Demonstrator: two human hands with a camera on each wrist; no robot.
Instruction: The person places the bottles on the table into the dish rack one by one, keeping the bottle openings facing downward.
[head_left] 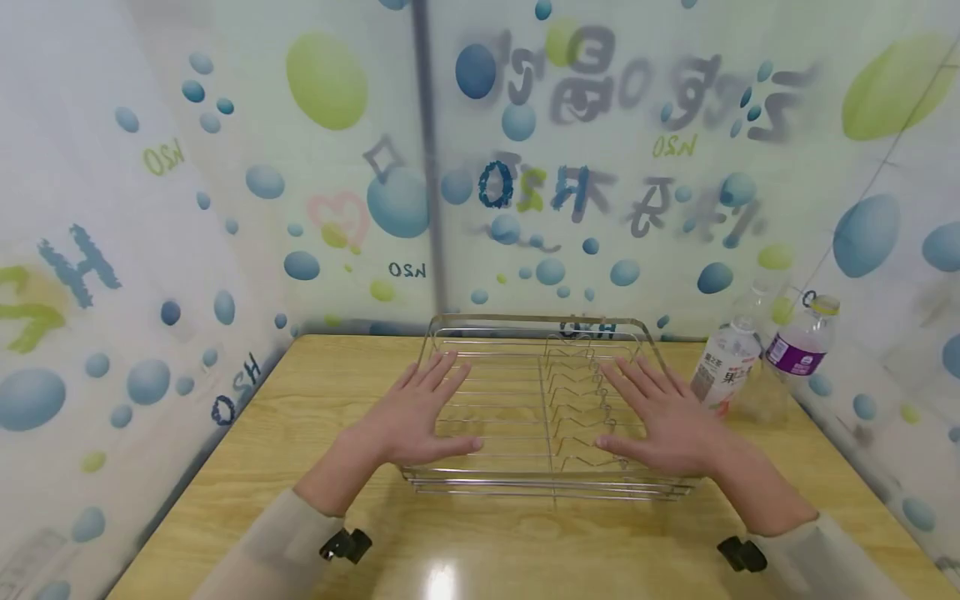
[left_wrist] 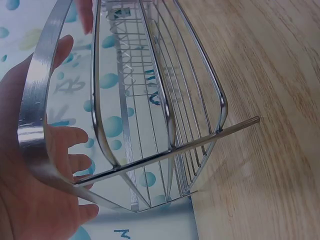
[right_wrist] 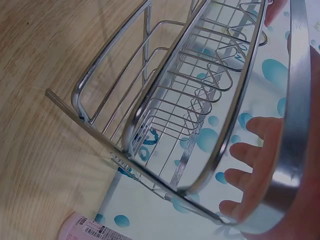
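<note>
A metal wire dish rack (head_left: 543,333) stands on the wooden table (head_left: 315,392), empty. My left hand (head_left: 423,417) lies flat over the rack's left half, fingers straight and spread. My right hand (head_left: 660,421) lies flat over the right half in the same way, above the row of wire plate dividers (head_left: 588,392). In the left wrist view the left hand (left_wrist: 37,170) sits behind the rack's flat rim (left_wrist: 32,115). The right wrist view has the right hand (right_wrist: 270,165) behind the rim (right_wrist: 295,100), with the dividers (right_wrist: 210,85) inside the rack.
Two plastic bottles stand right of the rack: one with a white and red label (head_left: 723,367), one with a purple label and yellow cap (head_left: 802,350). A third clear bottle stands behind them. Printed curtains close the back and sides. Bare table lies in front.
</note>
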